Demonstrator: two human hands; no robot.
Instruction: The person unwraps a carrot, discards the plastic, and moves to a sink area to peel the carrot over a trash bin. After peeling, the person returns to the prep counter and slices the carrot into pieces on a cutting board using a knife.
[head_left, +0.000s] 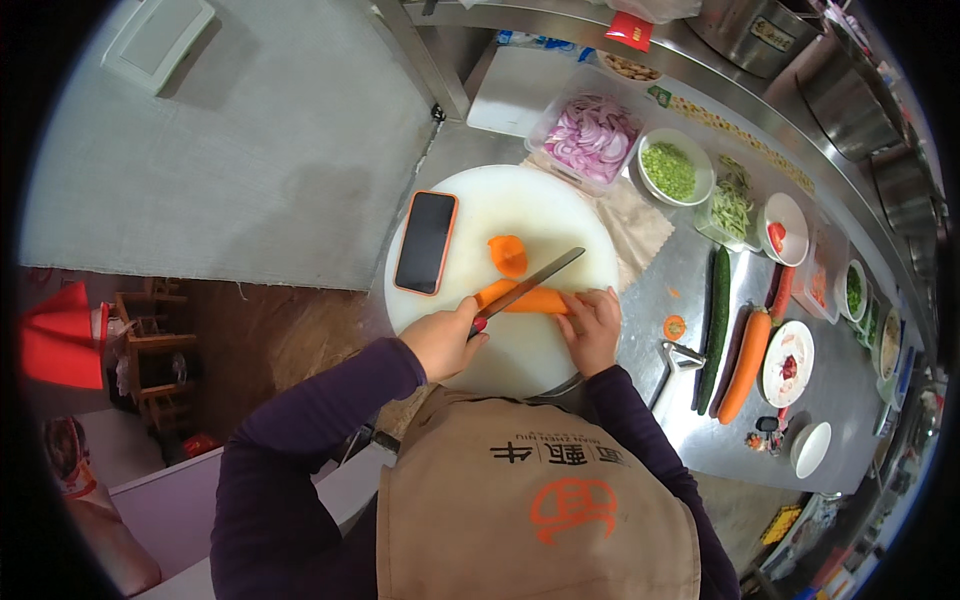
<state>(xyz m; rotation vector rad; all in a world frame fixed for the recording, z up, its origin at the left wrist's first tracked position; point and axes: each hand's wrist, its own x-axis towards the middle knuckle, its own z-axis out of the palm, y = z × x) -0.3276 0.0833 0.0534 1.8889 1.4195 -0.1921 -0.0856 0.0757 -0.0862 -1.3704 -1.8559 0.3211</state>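
My left hand grips the handle of a kitchen knife. Its blade lies slanted across a peeled carrot, and I cannot tell how deep it has cut. My right hand holds the carrot's right end with bent fingers. Both hands are over a round white cutting board. Just beyond the blade is a cut piece of carrot. A phone with an orange case lies dark-screened on the board's left side.
Right of the board are a peeler, a cucumber, a whole carrot and a white plate. Behind stand a tub of sliced red onion and a bowl of chopped greens. A metal shelf overhangs the back.
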